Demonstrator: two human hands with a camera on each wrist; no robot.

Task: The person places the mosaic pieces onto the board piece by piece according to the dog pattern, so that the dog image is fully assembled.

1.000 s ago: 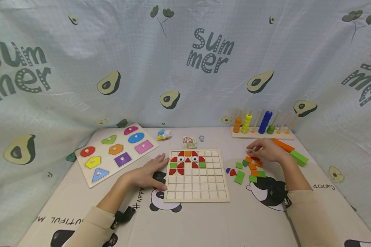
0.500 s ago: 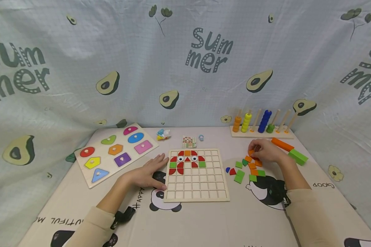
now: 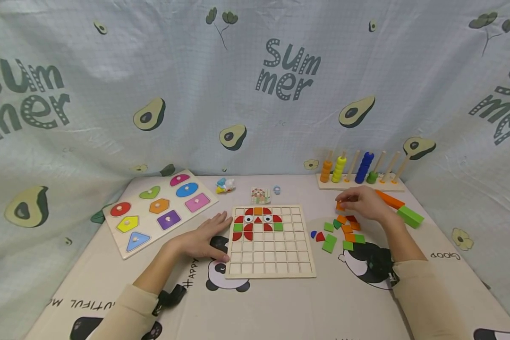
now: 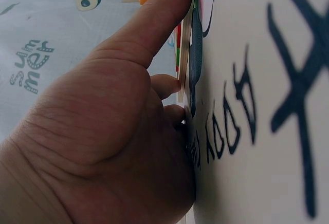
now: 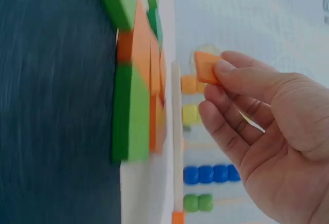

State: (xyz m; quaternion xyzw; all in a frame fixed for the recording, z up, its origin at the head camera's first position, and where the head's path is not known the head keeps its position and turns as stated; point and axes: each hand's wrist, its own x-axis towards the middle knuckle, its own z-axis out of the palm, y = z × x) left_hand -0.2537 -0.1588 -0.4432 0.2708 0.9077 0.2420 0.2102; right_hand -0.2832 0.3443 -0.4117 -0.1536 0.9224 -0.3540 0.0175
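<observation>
My right hand is raised over the loose tiles and pinches an orange square tile between thumb and fingers. Below it lie several green, orange and red pieces, among them a green tile and a red quarter-round piece. My left hand rests at the left edge of a wooden grid board, fingers spread, thumb and fingertips touching its side. Red, orange, green and eye-printed tiles form a pattern in the board's upper rows. In the left wrist view, the thumb lies along the board's edge.
A shape puzzle board lies at the left. Behind the grid are a pattern card, a small toy figure and a tiny blue figure. A bead rack stands back right, near a long green block.
My right hand has lifted off the pile with the orange tile and shifted slightly up and left, uncovering a red piece. My left hand stays at the board.
</observation>
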